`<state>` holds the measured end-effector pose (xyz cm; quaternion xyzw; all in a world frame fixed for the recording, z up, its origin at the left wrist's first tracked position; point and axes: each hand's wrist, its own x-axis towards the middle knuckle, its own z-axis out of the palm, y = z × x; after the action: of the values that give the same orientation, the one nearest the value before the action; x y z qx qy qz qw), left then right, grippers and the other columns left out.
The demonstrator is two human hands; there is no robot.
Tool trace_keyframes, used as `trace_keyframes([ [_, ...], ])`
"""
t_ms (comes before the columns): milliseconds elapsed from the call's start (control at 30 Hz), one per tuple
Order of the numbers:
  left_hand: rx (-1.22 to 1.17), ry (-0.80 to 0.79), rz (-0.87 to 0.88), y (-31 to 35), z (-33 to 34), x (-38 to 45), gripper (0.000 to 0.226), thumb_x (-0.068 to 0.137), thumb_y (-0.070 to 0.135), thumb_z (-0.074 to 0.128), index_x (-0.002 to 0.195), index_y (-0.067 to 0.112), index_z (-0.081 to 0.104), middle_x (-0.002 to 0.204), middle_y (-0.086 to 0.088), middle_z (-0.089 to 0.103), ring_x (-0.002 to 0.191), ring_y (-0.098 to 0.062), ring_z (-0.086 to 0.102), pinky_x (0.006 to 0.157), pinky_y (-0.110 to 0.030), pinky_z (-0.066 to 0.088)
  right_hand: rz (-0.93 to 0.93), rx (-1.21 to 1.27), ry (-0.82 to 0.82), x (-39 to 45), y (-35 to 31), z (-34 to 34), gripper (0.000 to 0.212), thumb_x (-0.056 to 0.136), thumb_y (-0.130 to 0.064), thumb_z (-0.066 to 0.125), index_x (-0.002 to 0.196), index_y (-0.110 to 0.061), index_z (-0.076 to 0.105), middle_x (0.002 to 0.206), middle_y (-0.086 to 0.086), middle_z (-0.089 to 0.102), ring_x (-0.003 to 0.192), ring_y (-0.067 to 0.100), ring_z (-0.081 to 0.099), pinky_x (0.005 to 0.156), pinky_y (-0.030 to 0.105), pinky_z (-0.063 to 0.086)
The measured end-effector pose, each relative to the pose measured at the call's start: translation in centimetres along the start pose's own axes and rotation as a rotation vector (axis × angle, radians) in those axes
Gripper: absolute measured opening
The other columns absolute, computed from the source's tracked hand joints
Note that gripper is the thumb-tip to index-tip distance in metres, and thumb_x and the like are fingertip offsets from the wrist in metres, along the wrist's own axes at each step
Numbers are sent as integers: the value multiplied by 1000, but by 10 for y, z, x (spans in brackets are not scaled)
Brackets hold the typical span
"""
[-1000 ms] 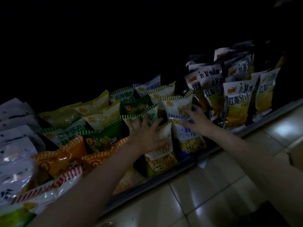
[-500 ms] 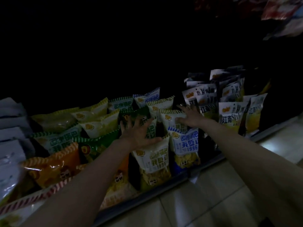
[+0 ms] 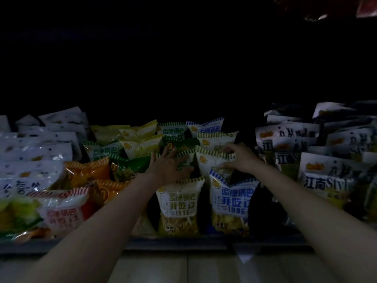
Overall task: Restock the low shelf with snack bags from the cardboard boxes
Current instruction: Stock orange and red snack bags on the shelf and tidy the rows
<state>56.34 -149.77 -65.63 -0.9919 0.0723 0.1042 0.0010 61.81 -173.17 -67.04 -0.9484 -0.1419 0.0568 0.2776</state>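
Our left hand (image 3: pixel 170 166) lies flat, fingers spread, on a green-trimmed bag (image 3: pixel 184 160). At three o'clock, our right hand (image 3: pixel 237 158) pinches a white bag's top (image 3: pixel 214 162). Since half a second ago, both hands sit closer together; the low shelf (image 3: pixel 179 245) now faces us squarely.

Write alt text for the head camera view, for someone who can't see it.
Two bare arms reach into a dim low shelf packed with snack bags. The left hand lies flat on a green-trimmed bag; the right hand pinches the top of the bag beside it.
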Motion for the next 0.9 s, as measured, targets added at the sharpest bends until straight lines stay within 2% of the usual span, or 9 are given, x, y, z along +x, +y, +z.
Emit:
trace_keyframes([
  [100,-25,-120,-62,12,0,-16,63,94,60,25,149,34,9,158,3,-14,145,-21,-11,114,-52,-6,-77,-7,-46,5,-11,5,55,81,-28,72,129,-17,49,134,11,43,122,27,45,94,31,41],
  [167,-105,-170,-93,19,2,-21,63,95,58,24,150,33,7,157,1,-17,145,-22,-12,114,-52,-5,-76,-76,-53,8,-12,-1,51,86,-24,67,132,-19,47,139,13,35,125,29,41,97,31,39],
  [300,-90,-136,-76,29,8,-28,60,97,54,21,151,32,6,159,0,-9,145,-22,-12,114,-55,-3,-108,-158,-51,16,-10,-9,46,92,-16,58,137,-20,45,150,13,19,138,30,26,107,28,27],
  [433,-136,-124,-97,35,22,-36,76,90,66,27,151,27,4,157,-6,-16,143,-23,-19,114,-50,-9,-106,-192,-60,10,-6,-6,50,95,-11,52,142,-21,38,151,12,17,140,29,21,108,29,25],
  [533,-112,-82,-95,39,23,-38,74,90,65,32,150,27,12,158,-7,-12,144,-24,-15,114,-51,-9,-71,-87,-80,-5,-2,-18,56,94,-20,54,145,-22,30,151,10,20,137,32,28,104,34,34],
  [633,-108,-76,-97,41,19,-34,71,92,60,35,150,24,14,158,-8,-7,145,-27,-9,115,-53,-6,-9,-27,-127,-32,2,-37,66,91,-38,54,147,-27,21,155,4,9,140,30,22,107,36,30],
  [733,-126,-18,-119,47,23,-34,73,91,58,39,150,23,12,159,-8,-6,145,-28,-9,114,-53,-8,-25,-95,-255,-57,-4,-46,75,83,-49,61,146,-31,24,156,-3,-2,144,25,8,112,39,23],
  [800,-105,15,-108,47,30,-35,80,89,61,42,150,22,9,158,-9,-9,145,-29,-12,113,-52,-10,-14,-187,-347,-72,-10,-38,91,75,-54,68,147,-36,16,156,-6,-9,144,27,3,113,42,21],
  [900,-33,20,-36,38,38,-39,100,79,67,53,150,23,-3,157,-9,-16,144,-30,-17,112,-52,-14,-46,-503,-375,-89,-16,-9,100,74,-49,72,148,-34,7,155,-2,-3,140,34,11,112,48,18],
])
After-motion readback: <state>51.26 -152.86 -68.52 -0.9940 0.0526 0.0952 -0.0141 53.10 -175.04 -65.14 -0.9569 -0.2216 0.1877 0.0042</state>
